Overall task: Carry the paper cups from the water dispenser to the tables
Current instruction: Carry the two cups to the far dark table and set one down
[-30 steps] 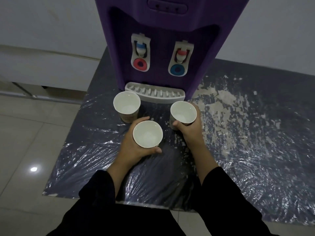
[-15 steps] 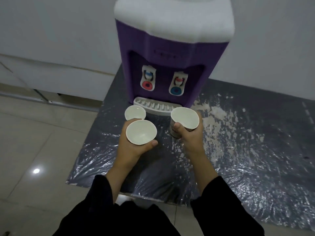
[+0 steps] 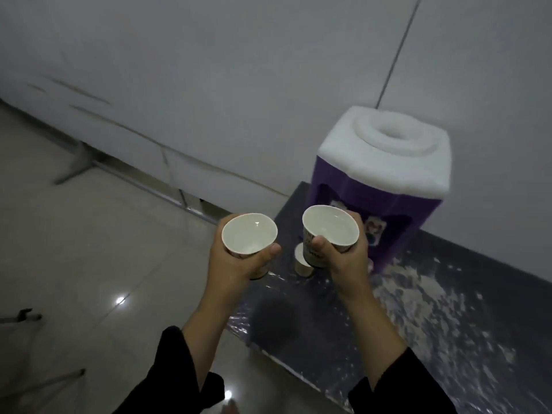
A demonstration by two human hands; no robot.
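Note:
My left hand (image 3: pixel 239 264) grips a white paper cup (image 3: pixel 249 236) held up over the floor, left of the mat. My right hand (image 3: pixel 343 258) grips a second paper cup (image 3: pixel 330 227) with water in it, above the mat's left end. A third paper cup (image 3: pixel 301 259) stands on the mat below and between the two raised cups, partly hidden by them. The purple water dispenser (image 3: pixel 385 186) with a white top stands behind my right hand against the wall; its taps are mostly hidden.
The dispenser stands on a dark mat (image 3: pixel 448 309) covered with wrinkled plastic on the floor. Pale tiled floor (image 3: pixel 89 264) spreads to the left. Metal furniture legs (image 3: pixel 71 165) show along the white wall, and thin metal legs (image 3: pixel 27 316) at the left edge.
Both hands have lifted their cups higher and away from the dispenser. The view has pulled back and swung left, so the dispenser now sits to the right and the third cup stays on the mat.

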